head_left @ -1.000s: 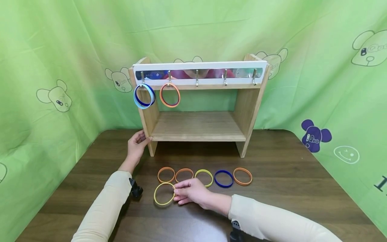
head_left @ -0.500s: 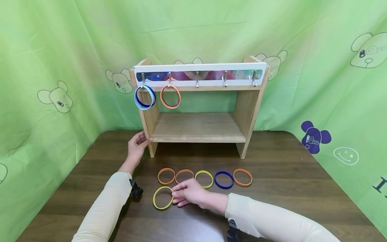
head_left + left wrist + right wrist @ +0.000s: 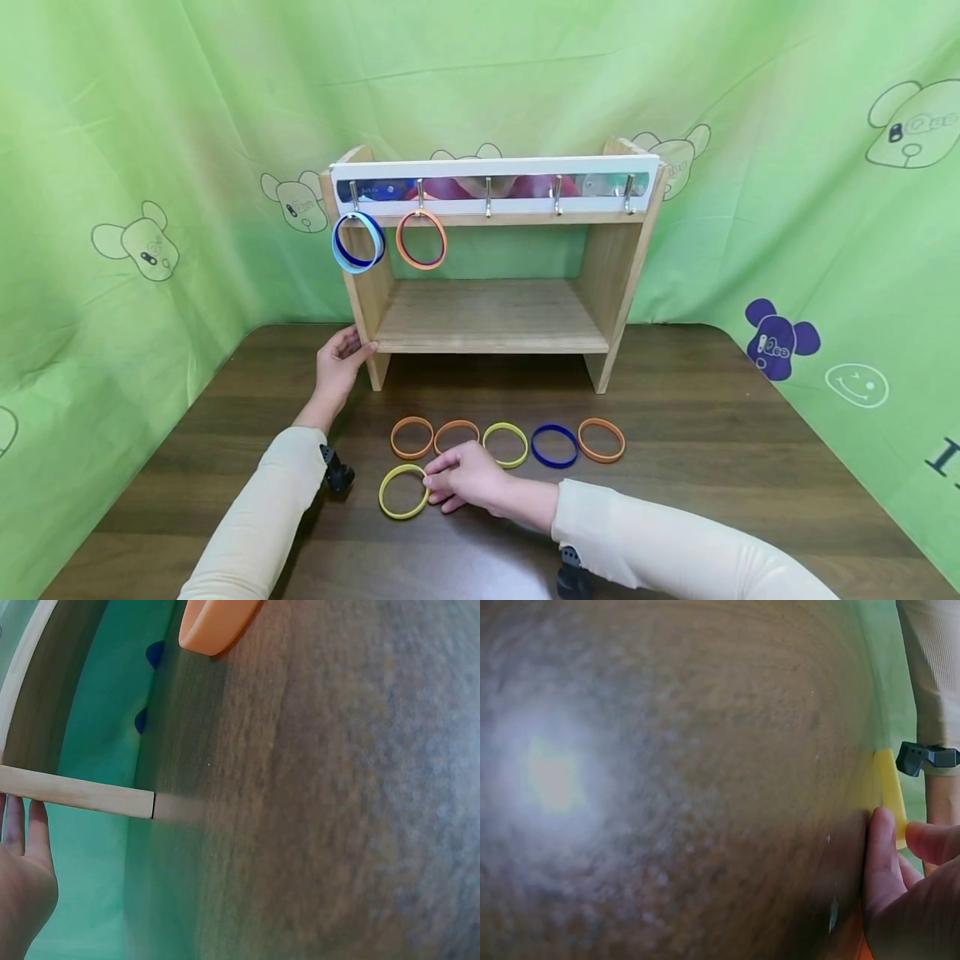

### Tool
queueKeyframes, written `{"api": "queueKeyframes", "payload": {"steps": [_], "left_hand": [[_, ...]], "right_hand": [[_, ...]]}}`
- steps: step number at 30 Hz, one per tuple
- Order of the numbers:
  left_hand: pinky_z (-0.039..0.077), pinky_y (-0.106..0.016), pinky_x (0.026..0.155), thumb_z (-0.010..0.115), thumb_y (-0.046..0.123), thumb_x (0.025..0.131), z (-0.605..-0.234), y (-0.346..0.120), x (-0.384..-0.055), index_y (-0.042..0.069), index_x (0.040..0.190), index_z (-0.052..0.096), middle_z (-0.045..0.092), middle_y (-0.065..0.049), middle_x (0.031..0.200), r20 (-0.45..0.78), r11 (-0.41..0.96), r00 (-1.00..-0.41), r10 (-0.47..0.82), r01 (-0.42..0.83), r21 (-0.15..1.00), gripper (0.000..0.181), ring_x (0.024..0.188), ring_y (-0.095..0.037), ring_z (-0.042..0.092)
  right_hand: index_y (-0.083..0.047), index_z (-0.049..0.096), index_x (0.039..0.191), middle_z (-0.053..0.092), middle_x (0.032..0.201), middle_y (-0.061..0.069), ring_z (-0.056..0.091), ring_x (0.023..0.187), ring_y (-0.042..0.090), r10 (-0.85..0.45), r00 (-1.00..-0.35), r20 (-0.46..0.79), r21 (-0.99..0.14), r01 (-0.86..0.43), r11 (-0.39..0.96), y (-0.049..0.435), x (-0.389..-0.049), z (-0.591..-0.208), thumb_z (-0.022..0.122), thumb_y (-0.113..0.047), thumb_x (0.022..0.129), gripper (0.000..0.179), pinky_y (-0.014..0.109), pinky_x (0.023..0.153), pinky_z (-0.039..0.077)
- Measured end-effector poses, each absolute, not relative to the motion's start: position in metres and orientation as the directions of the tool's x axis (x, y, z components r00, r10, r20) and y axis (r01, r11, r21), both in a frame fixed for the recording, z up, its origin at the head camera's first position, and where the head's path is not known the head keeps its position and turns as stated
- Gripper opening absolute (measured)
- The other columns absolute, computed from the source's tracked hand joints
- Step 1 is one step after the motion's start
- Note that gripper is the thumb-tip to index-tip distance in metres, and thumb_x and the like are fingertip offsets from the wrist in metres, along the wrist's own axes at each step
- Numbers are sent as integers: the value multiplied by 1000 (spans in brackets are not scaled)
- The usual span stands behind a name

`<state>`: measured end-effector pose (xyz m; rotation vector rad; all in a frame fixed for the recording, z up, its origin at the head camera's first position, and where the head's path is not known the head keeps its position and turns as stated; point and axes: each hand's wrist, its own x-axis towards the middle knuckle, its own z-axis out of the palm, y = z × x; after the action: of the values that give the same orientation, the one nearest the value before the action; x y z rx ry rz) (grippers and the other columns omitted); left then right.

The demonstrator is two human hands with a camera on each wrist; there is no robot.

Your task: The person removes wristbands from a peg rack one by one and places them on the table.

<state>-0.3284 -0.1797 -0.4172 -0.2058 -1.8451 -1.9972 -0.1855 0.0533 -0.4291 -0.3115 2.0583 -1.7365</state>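
My right hand (image 3: 474, 481) pinches the right side of a yellow silicone wristband (image 3: 402, 517), which lies flat at the tabletop in front of the row. In the right wrist view, thumb and fingers meet at that band's edge. My left hand (image 3: 337, 364) holds the lower left side panel of a wooden shelf (image 3: 491, 343), thumb at its front edge and fingers on its outer side. A light blue wristband (image 3: 337, 252) and a dark blue one hang from the leftmost hook; an orange wristband (image 3: 400, 242) with a darker one behind hangs from the second hook.
Before the shelf, a row on the brown table (image 3: 720, 500) holds an orange band (image 3: 412, 456), another orange band (image 3: 457, 422) partly behind my right hand, a yellow band (image 3: 506, 426), a dark blue band (image 3: 555, 464) and an orange band (image 3: 602, 459). Three hooks at right hold nothing.
My right hand has lowered the yellow wristband slightly toward me and to the left, from a little above the table down to its surface. My left hand stays on the shelf.
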Motion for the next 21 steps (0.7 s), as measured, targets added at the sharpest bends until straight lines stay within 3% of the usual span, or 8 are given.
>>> {"api": "queueKeyframes", "payload": {"steps": [4, 10, 21], "left_hand": [[51, -19, 79, 78, 10, 82, -417, -179, -325, -1, 115, 66, 68, -11, 109, 423, -54, -886, -191, 440, 896, 37, 98, -13, 62], [51, -21, 82, 71, -1, 86, -415, -178, -327, -8, 123, 60, 65, -15, 115, 346, -17, -914, -213, 357, 934, 39, 100, -12, 61], [51, -19, 82, 71, -4, 86, -412, -178, -327, -9, 123, 59, 66, -9, 110, 309, -26, -923, -227, 323, 946, 39, 96, -7, 61]], "right_hand": [[13, 66, 102, 70, 81, 15, 69, 70, 23, -427, -887, -176, -975, 100, 196, 53, -186, -431, 68, 2, 88, 18, 35, 58, 58], [12, 66, 102, 70, 82, 15, 69, 69, 21, -424, -889, -176, -974, 96, 203, 53, -187, -431, 68, 1, 88, 18, 35, 57, 58], [11, 67, 103, 70, 82, 15, 70, 72, 24, -430, -887, -166, -979, 97, 178, 59, -187, -428, 68, 1, 88, 18, 36, 58, 58]]}}
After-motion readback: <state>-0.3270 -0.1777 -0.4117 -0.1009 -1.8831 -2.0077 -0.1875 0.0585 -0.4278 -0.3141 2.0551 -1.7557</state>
